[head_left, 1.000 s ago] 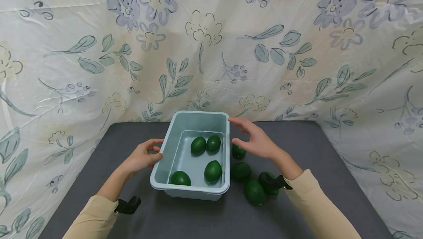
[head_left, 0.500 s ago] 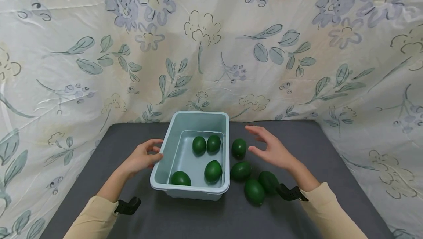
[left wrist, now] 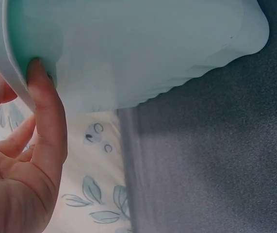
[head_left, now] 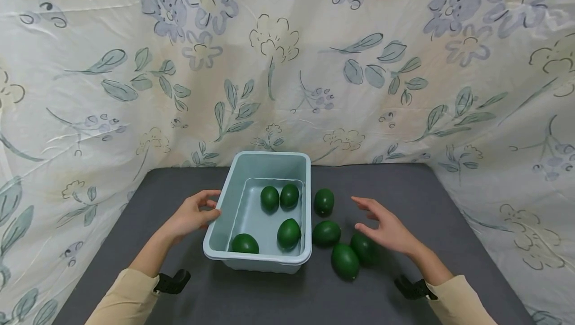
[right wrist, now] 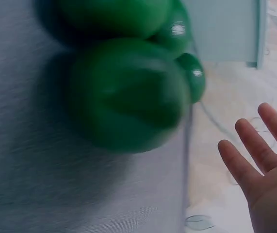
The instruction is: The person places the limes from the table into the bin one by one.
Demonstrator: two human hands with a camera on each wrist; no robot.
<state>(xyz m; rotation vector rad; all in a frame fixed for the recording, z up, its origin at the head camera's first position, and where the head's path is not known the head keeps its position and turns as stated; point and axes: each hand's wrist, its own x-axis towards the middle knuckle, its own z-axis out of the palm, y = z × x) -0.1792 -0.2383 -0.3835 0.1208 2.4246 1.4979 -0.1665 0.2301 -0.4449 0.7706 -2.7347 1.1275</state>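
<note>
At the middle of the table stands a pale blue-green plastic bin (head_left: pixel 257 255). My left hand (head_left: pixel 190 215) holds its left rim, with the thumb (left wrist: pixel 46 107) tucked under the lip against the outer wall. Inside lie several smooth, dark green, egg-shaped fruits (head_left: pixel 289 233). More of these fruits (head_left: pixel 327 233) rest on the table along the bin's right side. My right hand (head_left: pixel 386 225) holds nothing, fingers spread and slightly bent, just right of the loose fruits. In the head view it overlaps the rightmost fruit (head_left: pixel 365 249), which looms large in the right wrist view.
A dark grey cloth covers the table (head_left: pixel 251 300). Behind and beside it hangs a pale floral curtain (head_left: pixel 287 65), reaching down to the table's back edge. Each wrist wears a black strap (head_left: pixel 172 281) at its sleeve cuff.
My right hand has moved away from the bin's right rim, to the right and toward me, uncovering the loose fruits there. My left hand stays at the left rim.
</note>
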